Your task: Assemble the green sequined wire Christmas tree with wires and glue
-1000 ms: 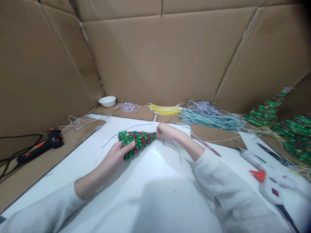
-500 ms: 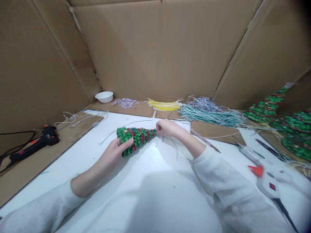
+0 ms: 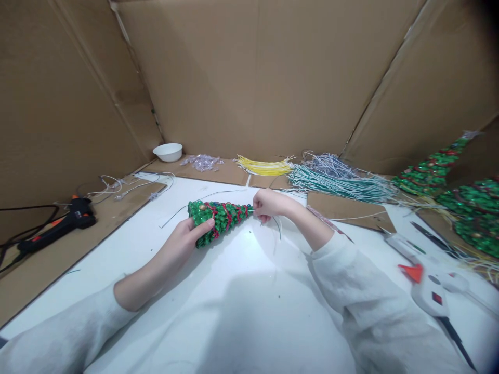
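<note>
A small green beaded Christmas tree (image 3: 224, 221) lies on its side over the white table, its tip toward the right. Red strands wind around it, with a few coloured beads among the green. My left hand (image 3: 191, 234) is closed around its wide base, thumb on top. At the tip, my right hand (image 3: 268, 205) is pinched on a thin wire that runs out from the tree. A dark wire end (image 3: 278, 228) hangs below my right fingers. Another thin wire (image 3: 171, 218) trails from the base on the left.
Bundles of yellow wires (image 3: 265, 166) and green wires (image 3: 343, 183) lie at the back, near clear beads (image 3: 203, 162) and a white bowl (image 3: 168, 152). A black glue gun (image 3: 58, 226) is left; a white glue gun (image 3: 432, 285), tweezers (image 3: 432, 238) and finished trees (image 3: 432, 169) are right.
My right hand has moved slightly right, away from the tree's tip, and a short stretch of wire now shows between them. My left hand keeps its hold on the tree.
</note>
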A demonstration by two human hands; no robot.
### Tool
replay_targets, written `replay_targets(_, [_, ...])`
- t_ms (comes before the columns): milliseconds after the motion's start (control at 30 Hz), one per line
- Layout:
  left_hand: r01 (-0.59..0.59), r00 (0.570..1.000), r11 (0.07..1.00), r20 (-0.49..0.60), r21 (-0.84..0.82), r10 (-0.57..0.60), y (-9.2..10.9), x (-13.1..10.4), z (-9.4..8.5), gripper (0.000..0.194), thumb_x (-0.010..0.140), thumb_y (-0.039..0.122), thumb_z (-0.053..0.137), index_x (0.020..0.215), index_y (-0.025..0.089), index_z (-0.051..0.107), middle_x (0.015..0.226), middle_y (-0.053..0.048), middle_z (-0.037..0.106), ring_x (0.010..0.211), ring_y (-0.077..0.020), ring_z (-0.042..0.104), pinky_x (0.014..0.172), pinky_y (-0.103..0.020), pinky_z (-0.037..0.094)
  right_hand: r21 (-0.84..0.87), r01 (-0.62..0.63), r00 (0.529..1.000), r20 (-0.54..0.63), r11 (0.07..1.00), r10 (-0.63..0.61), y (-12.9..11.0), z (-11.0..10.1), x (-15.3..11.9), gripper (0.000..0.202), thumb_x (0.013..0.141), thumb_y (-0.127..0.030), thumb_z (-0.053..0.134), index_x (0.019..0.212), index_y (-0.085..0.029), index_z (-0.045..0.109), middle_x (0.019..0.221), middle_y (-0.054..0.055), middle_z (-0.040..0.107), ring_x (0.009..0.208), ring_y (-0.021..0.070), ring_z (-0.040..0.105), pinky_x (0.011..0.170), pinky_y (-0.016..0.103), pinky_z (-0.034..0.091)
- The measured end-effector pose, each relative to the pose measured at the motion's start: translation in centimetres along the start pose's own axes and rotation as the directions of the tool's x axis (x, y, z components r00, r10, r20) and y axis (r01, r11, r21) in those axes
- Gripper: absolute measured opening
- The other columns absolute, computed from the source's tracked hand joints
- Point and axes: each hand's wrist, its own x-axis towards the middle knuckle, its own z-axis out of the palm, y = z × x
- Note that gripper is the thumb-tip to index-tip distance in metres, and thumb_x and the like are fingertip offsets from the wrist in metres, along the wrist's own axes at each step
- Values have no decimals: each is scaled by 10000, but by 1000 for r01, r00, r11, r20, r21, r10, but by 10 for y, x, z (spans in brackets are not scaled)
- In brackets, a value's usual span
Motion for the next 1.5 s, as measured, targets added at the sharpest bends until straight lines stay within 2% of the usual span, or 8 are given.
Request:
replay_targets(167, [-2, 1000, 1000, -23, -17, 2, 2, -2, 1, 391, 658, 458, 708, 890, 144, 699, 840, -100, 709, 815, -288, 628, 759, -407, 488, 90, -42, 997, 75, 995, 35, 9, -8, -1, 85, 717, -172, 627, 753, -95, 638, 632, 66, 703, 529, 142, 651, 509, 220, 514])
replay_targets(433, [-6, 1000, 1000, 27, 5, 6, -5, 1, -5, 387, 730, 445, 658, 978, 149, 683, 966, -106, 701, 886, -271, 620, 844, -399, 452, 194, -22, 988, 155, 981, -9, 19, -19, -7, 110, 769, -131, 562, 823, -82, 644, 702, 69, 706, 574, 123, 652, 553, 229, 535])
replay_targets(533, [-8, 999, 1000, 45, 3, 8, -7, 4, -7, 361, 755, 430, 638, 983, 154, 680, 991, -104, 696, 908, -264, 616, 878, -398, 435, 218, -10, 992, 128, 976, -18, 17, -16, -3, 129, 792, -98, 528, 857, -73, 636, 721, 73, 702, 553, 99, 635, 545, 210, 530])
replay_targets(633, [0, 1000, 1000, 18, -2, 0, -7, 5, -7, 371, 714, 437, 672, 942, 145, 688, 939, -108, 703, 884, -283, 620, 840, -413, 456, 222, 0, 996, 83, 975, -19, 15, -12, 1, 153, 798, -71, 505, 885, -68, 631, 739, 78, 698, 549, 90, 625, 525, 195, 523])
replay_targets(867, [-1, 1000, 1000, -30, -6, 0, -3, 3, -4, 377, 642, 446, 724, 860, 139, 698, 843, -103, 707, 817, -294, 628, 761, -409, 484, 167, -31, 998, 66, 985, 20, 19, -18, -2, 115, 762, -126, 579, 814, -75, 669, 707, 82, 699, 546, 115, 624, 502, 216, 519])
replay_targets(1100, [-14, 999, 1000, 32, 2, 14, -6, 4, -5, 367, 741, 434, 648, 961, 141, 675, 956, -108, 696, 891, -276, 616, 853, -412, 449, 130, 6, 1000, 15, 992, -8, 10, -11, 1, 154, 791, -110, 529, 813, -88, 680, 707, 63, 689, 537, 75, 594, 546, 182, 501])
replay_targets(1300, [0, 1000, 1000, -1, 14, 0, -8, 6, -8, 354, 722, 447, 666, 910, 147, 683, 937, -103, 698, 846, -261, 622, 825, -389, 456, 96, -8, 1000, 20, 995, 6, 12, -15, -2, 120, 748, -157, 583, 781, -96, 682, 716, 69, 694, 513, 92, 583, 490, 198, 482])
replay_targets(1500, [-7, 999, 1000, 32, 0, 7, -6, 3, -6, 357, 769, 428, 628, 1003, 163, 675, 1001, -95, 692, 906, -254, 614, 871, -379, 435, 30, 14, 1000, 3, 999, -14, 13, -16, -1, 145, 751, -137, 548, 757, -96, 687, 696, 62, 687, 501, 82, 560, 487, 184, 441])
